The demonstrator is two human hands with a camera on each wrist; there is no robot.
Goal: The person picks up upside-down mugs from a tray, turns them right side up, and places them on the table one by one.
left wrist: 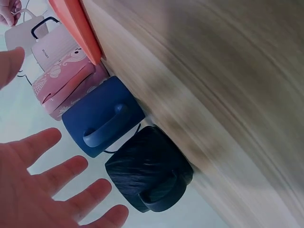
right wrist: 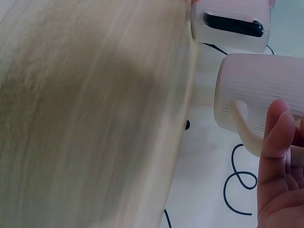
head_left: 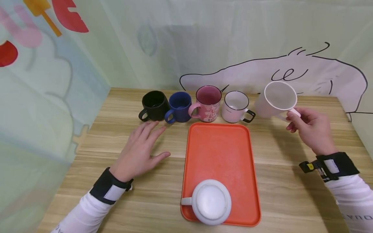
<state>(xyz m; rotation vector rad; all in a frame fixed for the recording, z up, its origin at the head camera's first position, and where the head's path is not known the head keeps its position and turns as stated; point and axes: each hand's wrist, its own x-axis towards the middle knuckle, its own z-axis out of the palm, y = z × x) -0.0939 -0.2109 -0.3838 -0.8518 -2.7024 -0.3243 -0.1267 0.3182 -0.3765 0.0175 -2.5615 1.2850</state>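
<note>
My right hand point(head_left: 314, 131) pinches the handle of a white ribbed mug point(right wrist: 254, 85) between thumb and fingers. In the right wrist view a gap shows between this mug's base and the table, so it hangs upright just above the wood. My left hand point(head_left: 135, 153) hovers palm down with fingers spread, holding nothing. Its fingertips are nearest to a black mug point(left wrist: 147, 166). Right of that one, in a row, stand a blue mug point(head_left: 182, 110), a pink patterned mug point(head_left: 211, 111) and a small white mug with black rim and handle point(head_left: 231, 112).
An orange-red tray point(head_left: 221, 152) lies in front of the row. A pale mug point(head_left: 211, 202) sits upside down at its near end, handle pointing left. Behind the wooden table point(head_left: 291, 194) hangs a printed curtain point(head_left: 204, 42), with another side at the left.
</note>
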